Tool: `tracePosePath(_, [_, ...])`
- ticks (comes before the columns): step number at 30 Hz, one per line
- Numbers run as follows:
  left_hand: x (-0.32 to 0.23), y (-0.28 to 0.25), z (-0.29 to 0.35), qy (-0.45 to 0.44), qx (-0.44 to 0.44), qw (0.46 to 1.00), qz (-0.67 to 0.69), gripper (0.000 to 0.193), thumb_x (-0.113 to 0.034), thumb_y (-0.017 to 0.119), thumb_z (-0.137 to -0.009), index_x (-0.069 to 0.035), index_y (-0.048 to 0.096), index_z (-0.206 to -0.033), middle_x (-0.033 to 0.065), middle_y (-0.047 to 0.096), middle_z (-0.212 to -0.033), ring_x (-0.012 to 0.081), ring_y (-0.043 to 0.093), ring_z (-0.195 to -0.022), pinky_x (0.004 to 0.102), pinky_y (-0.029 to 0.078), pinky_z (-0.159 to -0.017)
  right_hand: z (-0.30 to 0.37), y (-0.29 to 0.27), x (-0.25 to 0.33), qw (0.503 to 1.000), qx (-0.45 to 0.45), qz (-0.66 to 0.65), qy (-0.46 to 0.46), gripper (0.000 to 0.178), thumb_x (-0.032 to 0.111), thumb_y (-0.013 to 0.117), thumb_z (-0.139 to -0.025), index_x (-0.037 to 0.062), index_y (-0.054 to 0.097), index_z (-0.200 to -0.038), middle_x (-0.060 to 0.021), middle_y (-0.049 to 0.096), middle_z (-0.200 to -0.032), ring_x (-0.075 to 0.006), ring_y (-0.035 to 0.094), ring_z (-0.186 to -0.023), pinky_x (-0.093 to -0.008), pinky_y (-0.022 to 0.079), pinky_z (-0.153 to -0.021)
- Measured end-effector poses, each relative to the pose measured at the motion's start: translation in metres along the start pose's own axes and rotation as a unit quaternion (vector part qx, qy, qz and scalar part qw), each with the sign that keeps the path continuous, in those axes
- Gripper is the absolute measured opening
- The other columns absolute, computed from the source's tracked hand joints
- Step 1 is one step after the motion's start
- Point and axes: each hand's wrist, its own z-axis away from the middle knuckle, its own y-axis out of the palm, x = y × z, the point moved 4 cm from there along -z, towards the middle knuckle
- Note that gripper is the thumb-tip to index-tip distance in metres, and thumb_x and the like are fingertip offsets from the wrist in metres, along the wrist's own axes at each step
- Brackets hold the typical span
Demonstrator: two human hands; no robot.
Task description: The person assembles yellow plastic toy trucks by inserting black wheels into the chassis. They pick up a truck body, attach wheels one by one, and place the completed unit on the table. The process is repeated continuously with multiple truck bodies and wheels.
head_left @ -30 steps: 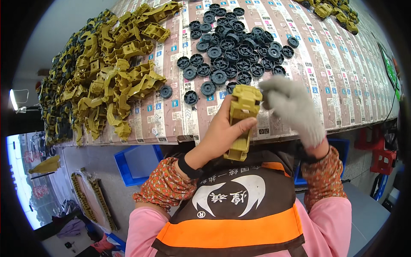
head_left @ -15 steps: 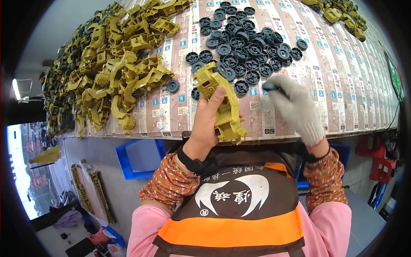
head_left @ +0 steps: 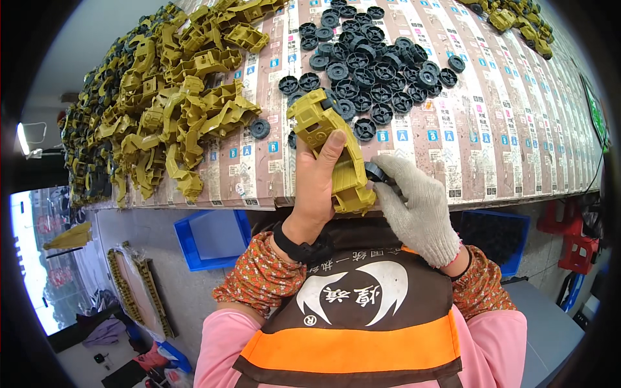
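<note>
My bare left hand [head_left: 317, 184] is wrapped round a yellow-green plastic toy vehicle body [head_left: 348, 169], held tilted over the table's near edge. A black wheel sits at the body's far end. In my gloved right hand [head_left: 411, 207], thumb and fingers pinch a black toy wheel [head_left: 374, 172] against the right side of the body, near its lower end. Whether that wheel is seated there I cannot tell. Beyond both hands lies a pile of loose black wheels [head_left: 362, 77]. One stray wheel [head_left: 260, 129] rests to the left of my left hand.
A large heap of yellow-green vehicle bodies [head_left: 187, 103] covers the table's left side. More vehicles with wheels [head_left: 517, 26] lie far right. Below the table edge are a blue bin [head_left: 213, 239] at left, another blue bin holding dark parts [head_left: 498, 236] at right, and a red stool [head_left: 572, 239].
My right hand has moved left and nearer with the wheel, bringing it to the vehicle body's side. My left hand keeps its hold, nearly in the same place.
</note>
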Motion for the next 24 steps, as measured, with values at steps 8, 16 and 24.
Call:
tracePosePath(8, [0.008,0.008,0.005,0.07,0.012,0.997,-0.02,0.049,-0.008,0.077,-0.1,-0.011,0.049,-0.14,0.0007,0.065,-0.123,0.0122,0.064,-0.11,0.0302,0.054,-0.096,0.014,0.008,0.012,0.994,0.034,0.091,-0.05,0.046,-0.007,0.059,-0.084,-0.0027,0.064,-0.129,-0.0266,0.069,-0.086,-0.0464,0.071,-0.079,-0.0496,0.056,-0.069])
tracePosePath(16, [0.013,0.01,0.004,0.038,0.1,0.99,-0.091,0.053,-0.008,0.078,-0.099,-0.011,0.047,-0.142,0.0016,0.065,-0.126,0.0117,0.064,-0.112,0.0296,0.055,-0.094,0.011,0.002,0.001,0.988,0.094,0.119,-0.03,0.03,0.0,0.062,-0.08,0.0016,0.062,-0.11,-0.0228,0.066,-0.077,-0.0456,0.07,-0.073,-0.0514,0.056,-0.066])
tracePosePath(24, [-0.018,0.018,0.0,-0.138,0.271,0.886,-0.349,0.058,-0.017,0.078,-0.095,-0.006,0.045,-0.141,0.0079,0.067,-0.124,0.0148,0.066,-0.11,0.0316,0.054,-0.093,-0.042,-0.046,0.024,0.994,0.004,0.034,-0.101,0.04,0.005,0.069,-0.087,0.0033,0.066,-0.126,-0.0162,0.072,-0.11,-0.0287,0.073,-0.095,-0.0397,0.058,-0.085])
